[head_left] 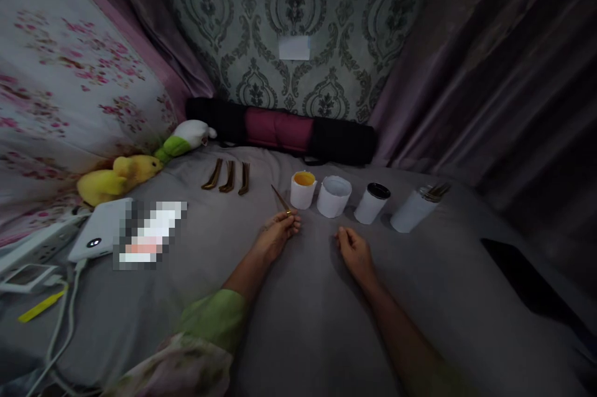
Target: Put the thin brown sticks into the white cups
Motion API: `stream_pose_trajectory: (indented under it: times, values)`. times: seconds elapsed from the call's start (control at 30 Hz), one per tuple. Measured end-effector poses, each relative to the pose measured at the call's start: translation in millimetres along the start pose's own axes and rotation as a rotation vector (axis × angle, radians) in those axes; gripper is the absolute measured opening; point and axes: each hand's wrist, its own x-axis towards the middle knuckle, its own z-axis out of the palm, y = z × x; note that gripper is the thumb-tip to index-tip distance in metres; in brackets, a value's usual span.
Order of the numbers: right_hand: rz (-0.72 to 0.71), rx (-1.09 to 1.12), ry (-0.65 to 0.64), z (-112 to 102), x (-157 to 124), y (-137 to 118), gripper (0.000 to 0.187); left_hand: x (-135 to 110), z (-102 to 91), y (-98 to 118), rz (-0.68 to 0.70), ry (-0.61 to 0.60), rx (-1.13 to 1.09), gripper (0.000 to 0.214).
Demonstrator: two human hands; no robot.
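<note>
My left hand (278, 234) pinches a thin gold-brown stick (280, 198) near its shiny gold end, and its narrow end points up and away to the left. Its exact kind is too small to tell. My right hand (354, 254) rests on the grey sheet with its fingers curled in, and nothing shows in it. Beyond my hands stand a white tub with a yellow inside (302, 195), a wider white tub (334, 201) and a white tub with a dark inside (370, 207). Farther right is a tall white holder (410, 213) with several thin sticks (436, 191).
Three small groups of gold-brown pieces (227, 177) lie left of the tubs. A rolled black and maroon bundle (280, 130) lies along the wall. Soft toys (119, 178), a white power bank (97, 232), a power strip (41, 244) and cables are left; a dark flat object (527, 275) is right.
</note>
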Motion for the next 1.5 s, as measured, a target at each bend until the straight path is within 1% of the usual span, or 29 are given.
stream_pose_trajectory:
  times: [0.2, 0.37, 0.63, 0.77, 0.87, 1.0, 1.13, 1.3, 1.5]
  values:
    - [0.017, 0.029, -0.005, 0.8, 0.3, 0.6, 0.041, -0.7, 1.4, -9.5, 0.077, -0.008, 0.156, 0.012]
    - [0.025, 0.036, -0.006, 1.5, 0.9, 4.2, 0.041, -2.1, -0.1, -14.7, 0.164, -0.001, 0.298, 0.019]
    - [0.071, 0.096, -0.033, 1.1, 3.2, 5.8, 0.039, -4.9, 0.6, -16.8, 0.282, 0.059, 0.486, 0.023]
    - [0.102, 0.119, -0.035, 1.0, 3.9, 6.2, 0.040, -4.9, -2.4, -21.0, 0.363, 0.050, 0.620, 0.030]
    - [0.100, 0.131, -0.029, 0.7, 3.7, 5.6, 0.040, -5.8, -4.5, -23.0, 0.446, 0.050, 0.724, 0.031]
    - [0.108, 0.129, -0.034, 0.2, 3.0, 4.3, 0.039, -8.8, -7.2, -22.2, 0.590, 0.062, 0.882, 0.029]
    - [0.105, 0.128, -0.037, 0.1, 2.8, 4.4, 0.040, -13.4, -7.3, -18.3, 0.703, 0.037, 1.011, 0.028]
    - [0.107, 0.122, -0.039, 0.2, 3.6, 5.5, 0.040, -17.0, -3.3, -13.9, 0.779, 0.013, 1.119, 0.026]
    - [0.091, 0.124, -0.035, -0.3, 3.5, 5.5, 0.039, -16.9, -4.0, -14.3, 0.856, -0.008, 1.169, 0.025]
